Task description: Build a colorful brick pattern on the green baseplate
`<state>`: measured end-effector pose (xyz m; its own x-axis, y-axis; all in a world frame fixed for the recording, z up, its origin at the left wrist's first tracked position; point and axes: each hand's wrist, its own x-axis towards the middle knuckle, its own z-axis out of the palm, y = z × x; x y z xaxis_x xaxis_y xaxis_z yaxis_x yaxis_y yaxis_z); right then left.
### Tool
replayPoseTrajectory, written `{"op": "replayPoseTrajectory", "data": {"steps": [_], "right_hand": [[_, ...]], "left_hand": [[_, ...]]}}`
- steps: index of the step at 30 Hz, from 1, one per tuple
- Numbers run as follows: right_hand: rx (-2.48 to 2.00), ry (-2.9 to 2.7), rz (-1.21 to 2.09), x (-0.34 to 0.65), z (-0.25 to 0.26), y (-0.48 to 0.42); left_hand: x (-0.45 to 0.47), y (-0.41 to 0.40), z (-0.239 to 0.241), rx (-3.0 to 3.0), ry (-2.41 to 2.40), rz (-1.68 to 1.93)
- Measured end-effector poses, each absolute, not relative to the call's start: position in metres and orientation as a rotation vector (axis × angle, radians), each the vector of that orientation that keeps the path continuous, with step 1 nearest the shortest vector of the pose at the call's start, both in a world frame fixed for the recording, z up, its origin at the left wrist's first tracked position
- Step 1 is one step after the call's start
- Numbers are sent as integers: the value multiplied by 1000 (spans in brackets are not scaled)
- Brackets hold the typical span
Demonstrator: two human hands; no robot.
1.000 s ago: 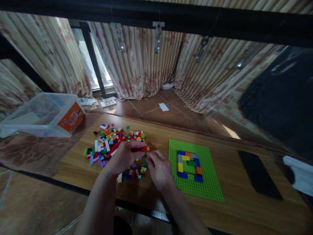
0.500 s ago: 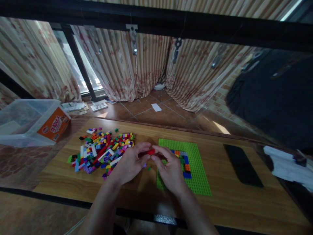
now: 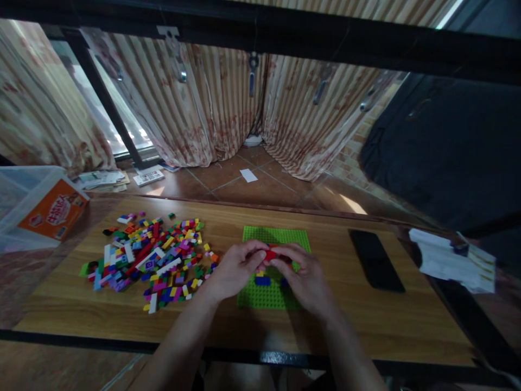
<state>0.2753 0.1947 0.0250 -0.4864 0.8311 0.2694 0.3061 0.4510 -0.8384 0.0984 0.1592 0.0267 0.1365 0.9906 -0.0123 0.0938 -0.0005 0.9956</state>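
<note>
Left hand [image 3: 240, 270] and right hand [image 3: 304, 274] pinch a red piece [image 3: 268, 254] over the green baseplate [image 3: 256, 298], where I see blue bricks [image 3: 262, 281] already seated, while a loose pile [image 3: 169, 266] lies unplaced on the counter [image 3: 407, 326].

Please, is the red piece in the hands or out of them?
In: the left hand and right hand hold the red piece between them, over the green baseplate.

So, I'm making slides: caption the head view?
Left hand and right hand hold a red piece above a green baseplate, bricks alongside.
</note>
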Motion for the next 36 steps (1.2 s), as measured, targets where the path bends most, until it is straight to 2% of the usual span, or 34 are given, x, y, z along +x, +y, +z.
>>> {"op": "replayPoseTrajectory", "data": {"steps": [5, 11, 18, 36], "right_hand": [[-1251, -1822, 795, 303, 10, 217], [-1336, -1814, 861, 310, -6, 229], [-1364, -1929, 814, 298, -12, 226], [-1330, -1896, 736, 300, -13, 227]], "left_hand": [[105, 174, 16, 1387, 1630, 1201], [105, 181, 9, 1494, 1869, 1151], [121, 184, 13, 1609, 1860, 914], [131, 196, 3, 1644, 1857, 945]]}}
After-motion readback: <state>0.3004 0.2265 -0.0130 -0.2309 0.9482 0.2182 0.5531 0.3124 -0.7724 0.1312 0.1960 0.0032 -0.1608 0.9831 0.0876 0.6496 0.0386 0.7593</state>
